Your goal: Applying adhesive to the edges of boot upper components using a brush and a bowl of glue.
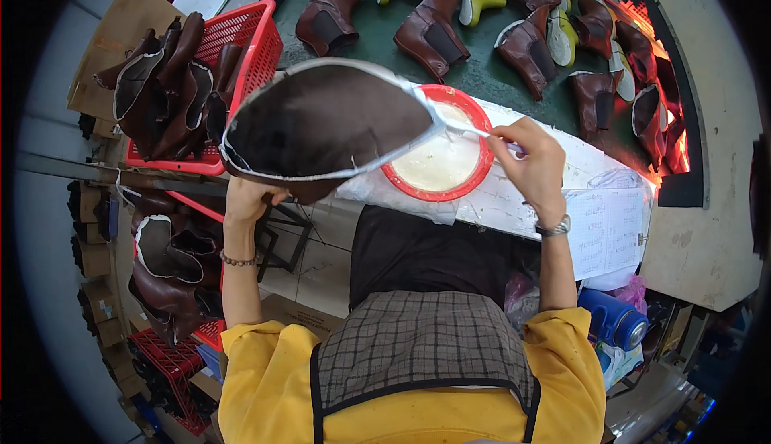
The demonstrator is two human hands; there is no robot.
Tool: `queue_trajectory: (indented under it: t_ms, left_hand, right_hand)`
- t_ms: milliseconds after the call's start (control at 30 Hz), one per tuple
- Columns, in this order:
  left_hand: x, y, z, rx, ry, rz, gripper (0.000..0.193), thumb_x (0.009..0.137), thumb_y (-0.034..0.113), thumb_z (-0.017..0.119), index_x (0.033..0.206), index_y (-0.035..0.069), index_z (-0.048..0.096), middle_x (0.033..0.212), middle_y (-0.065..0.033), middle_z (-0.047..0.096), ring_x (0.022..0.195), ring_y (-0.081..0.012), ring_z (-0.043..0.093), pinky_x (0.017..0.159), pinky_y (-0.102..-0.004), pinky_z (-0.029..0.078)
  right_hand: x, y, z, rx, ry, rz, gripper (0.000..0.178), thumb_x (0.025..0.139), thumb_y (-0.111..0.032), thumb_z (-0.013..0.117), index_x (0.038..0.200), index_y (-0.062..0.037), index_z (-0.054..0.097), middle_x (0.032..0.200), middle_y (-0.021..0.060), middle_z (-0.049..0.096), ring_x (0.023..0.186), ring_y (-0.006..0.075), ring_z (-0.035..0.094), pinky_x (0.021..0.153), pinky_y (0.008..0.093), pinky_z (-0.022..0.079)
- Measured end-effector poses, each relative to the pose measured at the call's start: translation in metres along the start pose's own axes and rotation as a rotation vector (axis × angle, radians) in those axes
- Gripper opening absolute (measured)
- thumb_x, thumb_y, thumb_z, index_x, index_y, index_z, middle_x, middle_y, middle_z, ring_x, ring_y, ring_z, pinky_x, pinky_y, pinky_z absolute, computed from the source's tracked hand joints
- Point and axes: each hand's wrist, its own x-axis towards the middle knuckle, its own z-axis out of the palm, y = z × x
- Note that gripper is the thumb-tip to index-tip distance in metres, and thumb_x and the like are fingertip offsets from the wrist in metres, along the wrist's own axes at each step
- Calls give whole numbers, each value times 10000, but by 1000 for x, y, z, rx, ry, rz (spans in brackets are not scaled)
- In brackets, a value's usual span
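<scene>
My left hand is closed round a brown boot upper, its wide opening turned up toward me. A pale edge runs round that opening and the inside is dark brown. Between the fingers of my right hand is a thin, light-handled brush. Its far end lies over a red bowl by the right tip of the upper; whether it touches the edge I cannot tell. Cream-white paste fills the bowl, partly hidden behind the upper.
Brown ankle boots on yellow-green lasts stand on a dark green surface beyond, near an orange glow at right. Red baskets of boot uppers stand at left. Written sheets and a blue flask are at right.
</scene>
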Motion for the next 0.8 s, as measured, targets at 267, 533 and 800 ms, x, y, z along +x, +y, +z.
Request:
queue_trajectory:
  t_ms: [267, 533, 800]
  left_hand:
    - [-10, -14, 18, -341, -14, -75, 607, 740, -88, 728, 1314, -61, 533, 765, -168, 675, 484, -200, 571, 404, -281, 399]
    - [-9, -1, 35, -482, -111, -322, 567, 711, -89, 707, 1259, -75, 562, 809, -166, 658, 433, -174, 485, 377, -297, 327]
    - [-1, -12, 64, -356, -501, -594, 342, 504, -167, 533, 837, -143, 607, 641, -209, 584, 382, -228, 444, 341, -321, 295]
  right_hand:
    - [19, -31, -7, 347, 33, -142, 129, 834, -37, 800, 963, -25, 799, 860, 52, 715, 693, 83, 627, 578, 229, 473]
    - [24, -41, -14, 366, 30, -192, 136, 823, -26, 811, 958, -24, 799, 870, 56, 715, 721, 83, 655, 610, 223, 511]
    - [54, -51, -14, 430, -84, -439, 140, 792, -44, 831, 927, -43, 798, 851, 55, 707, 689, 140, 649, 589, 264, 498]
